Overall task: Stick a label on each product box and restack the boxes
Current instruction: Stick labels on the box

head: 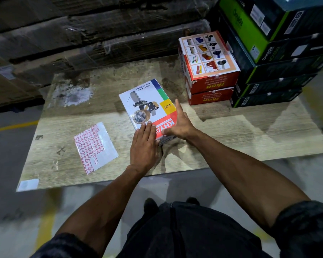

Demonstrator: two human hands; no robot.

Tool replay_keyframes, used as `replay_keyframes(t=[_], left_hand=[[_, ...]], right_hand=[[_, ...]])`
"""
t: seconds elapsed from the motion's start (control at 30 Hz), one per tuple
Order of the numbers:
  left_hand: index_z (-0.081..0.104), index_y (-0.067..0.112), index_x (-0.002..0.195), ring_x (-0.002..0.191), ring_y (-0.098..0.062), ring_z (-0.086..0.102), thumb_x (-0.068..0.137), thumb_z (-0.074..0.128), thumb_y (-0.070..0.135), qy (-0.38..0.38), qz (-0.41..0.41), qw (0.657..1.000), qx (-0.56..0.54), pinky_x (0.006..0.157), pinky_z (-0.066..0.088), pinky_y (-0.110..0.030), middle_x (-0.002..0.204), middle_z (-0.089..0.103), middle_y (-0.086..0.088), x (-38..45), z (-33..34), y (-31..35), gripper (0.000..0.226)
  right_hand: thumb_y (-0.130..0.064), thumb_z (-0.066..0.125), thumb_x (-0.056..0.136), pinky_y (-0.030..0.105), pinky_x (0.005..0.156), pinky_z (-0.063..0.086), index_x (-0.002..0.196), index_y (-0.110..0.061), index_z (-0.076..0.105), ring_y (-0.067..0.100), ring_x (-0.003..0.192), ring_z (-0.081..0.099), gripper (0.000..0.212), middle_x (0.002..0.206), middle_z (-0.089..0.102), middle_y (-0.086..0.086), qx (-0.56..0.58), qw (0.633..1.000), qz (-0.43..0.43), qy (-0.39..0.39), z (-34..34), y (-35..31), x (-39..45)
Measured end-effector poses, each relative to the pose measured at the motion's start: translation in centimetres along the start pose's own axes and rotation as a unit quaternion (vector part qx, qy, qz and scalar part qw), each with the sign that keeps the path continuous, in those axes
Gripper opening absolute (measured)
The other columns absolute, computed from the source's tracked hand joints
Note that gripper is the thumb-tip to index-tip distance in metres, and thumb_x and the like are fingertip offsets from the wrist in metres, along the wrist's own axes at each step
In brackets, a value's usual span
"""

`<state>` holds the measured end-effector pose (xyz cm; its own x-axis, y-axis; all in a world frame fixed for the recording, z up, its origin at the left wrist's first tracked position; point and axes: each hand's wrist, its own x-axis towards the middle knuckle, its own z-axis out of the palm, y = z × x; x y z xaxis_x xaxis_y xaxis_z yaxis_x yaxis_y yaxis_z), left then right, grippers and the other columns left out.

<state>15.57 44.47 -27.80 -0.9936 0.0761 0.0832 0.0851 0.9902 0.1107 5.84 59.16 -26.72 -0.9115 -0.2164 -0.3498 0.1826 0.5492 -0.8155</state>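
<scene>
Lying flat near the middle of the table, the white tape-dispenser box runs its long axis away from the person and slightly leftward, its near end under both hands. The left hand rests palm-down with straight fingers on the box's near left corner. The right hand stands open at the box's right edge, fingers extended along that side, thumb low by the near end; it seems to brace or square the box rather than grip it. The label sheet lies to the left of the box, just beside the left hand, so that hand is the nearer one for peeling a sticker. One such sheet is visible, partly used. To the far right stand two red Ikon boxes, stacked, and beside them a pile of about five dark green-trimmed boxes, which runs out of view.
</scene>
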Motion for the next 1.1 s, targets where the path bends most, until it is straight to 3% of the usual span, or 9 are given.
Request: replay_keyframes(t=[0.2,0.47,0.67,0.73,0.8,0.9,0.97,1.03,1.1], left_hand=[[0.044,0.002,0.141,0.138,-0.035,0.037,0.097,0.032,0.033,0.012,-0.001,1.000,0.007,0.113,0.024,-0.044,0.147,0.043,-0.018,0.0,0.6,-0.3,0.055],[0.042,0.002,0.142,0.141,-0.034,0.033,0.097,0.032,0.032,-0.002,0.000,1.000,0.018,0.115,0.024,-0.044,0.150,0.039,-0.017,0.1,0.9,-0.6,0.055],[0.037,0.003,0.146,0.143,-0.033,0.028,0.101,0.044,0.028,-0.011,0.000,1.000,0.026,0.116,0.020,-0.043,0.153,0.034,-0.016,0.0,0.7,-0.5,0.052],[0.037,0.002,0.146,0.143,-0.033,0.028,0.101,0.046,0.027,-0.015,0.002,0.999,0.031,0.115,0.021,-0.043,0.153,0.034,-0.017,0.0,0.6,-0.5,0.053],[0.037,0.001,0.145,0.143,-0.033,0.029,0.100,0.048,0.026,-0.018,0.003,0.999,0.032,0.115,0.021,-0.043,0.152,0.035,-0.018,0.0,0.6,-0.5,0.053],[0.035,0.000,0.146,0.143,-0.034,0.028,0.101,0.042,0.030,-0.025,0.009,0.999,0.030,0.115,0.023,-0.045,0.153,0.034,-0.019,0.0,0.3,-0.5,0.054],[0.032,0.000,0.147,0.144,-0.033,0.026,0.100,0.029,0.039,-0.033,0.014,0.999,0.021,0.116,0.023,-0.046,0.154,0.032,-0.019,0.0,-0.2,-0.5,0.061],[0.029,0.003,0.149,0.144,-0.033,0.025,0.098,0.021,0.047,-0.039,0.021,0.999,0.013,0.116,0.023,-0.045,0.155,0.030,-0.018,0.1,-0.8,-0.7,0.068],[0.027,0.008,0.151,0.143,-0.034,0.028,0.099,0.021,0.047,-0.045,0.039,0.998,0.025,0.113,0.028,-0.047,0.154,0.031,-0.018,0.3,-1.1,-0.9,0.065]], right_hand=[[-0.018,0.079,0.075,0.043,0.112,0.034,0.155,-0.036,-0.007,0.030,0.136,0.034,0.119,0.151,0.027,0.012,0.012,0.999,0.022,-0.044,-1.0,0.1,0.5],[-0.017,0.081,0.061,0.050,0.099,0.048,0.153,-0.041,-0.002,0.033,0.126,0.047,0.127,0.143,0.039,0.011,0.031,0.999,0.001,-0.004,-0.2,-0.3,-0.6],[-0.027,0.084,0.062,0.052,0.106,0.042,0.154,-0.036,-0.002,0.032,0.131,0.042,0.127,0.149,0.034,0.011,0.039,0.999,-0.004,-0.030,-0.5,0.2,-0.6],[-0.026,0.083,0.071,0.049,0.111,0.036,0.156,-0.029,0.005,0.031,0.136,0.036,0.115,0.152,0.029,0.011,0.048,0.999,0.002,-0.006,-0.8,0.2,-1.6],[-0.026,0.077,0.080,0.042,0.110,0.037,0.153,-0.024,0.025,0.026,0.134,0.038,0.090,0.150,0.031,0.010,0.070,0.994,0.017,0.082,-0.4,0.2,-3.0],[-0.019,0.067,0.084,0.032,0.088,0.049,0.117,-0.018,0.061,0.022,0.105,0.058,0.033,0.121,0.056,0.008,0.147,0.960,0.056,0.231,1.2,1.0,-4.8],[-0.019,0.066,0.085,0.029,0.067,0.049,0.085,-0.018,0.065,0.019,0.077,0.061,0.001,0.087,0.065,0.003,0.238,0.943,0.102,0.207,2.0,1.7,-5.8],[-0.020,0.067,0.089,0.025,0.050,0.042,0.075,-0.016,0.063,0.014,0.059,0.054,0.015,0.071,0.061,0.002,0.328,0.924,0.150,0.129,2.8,2.1,-6.4],[-0.022,0.065,0.092,0.020,0.044,0.038,0.081,-0.013,0.063,0.010,0.054,0.050,0.014,0.070,0.059,0.001,0.379,0.907,0.162,0.083,3.1,1.8,-6.9]])
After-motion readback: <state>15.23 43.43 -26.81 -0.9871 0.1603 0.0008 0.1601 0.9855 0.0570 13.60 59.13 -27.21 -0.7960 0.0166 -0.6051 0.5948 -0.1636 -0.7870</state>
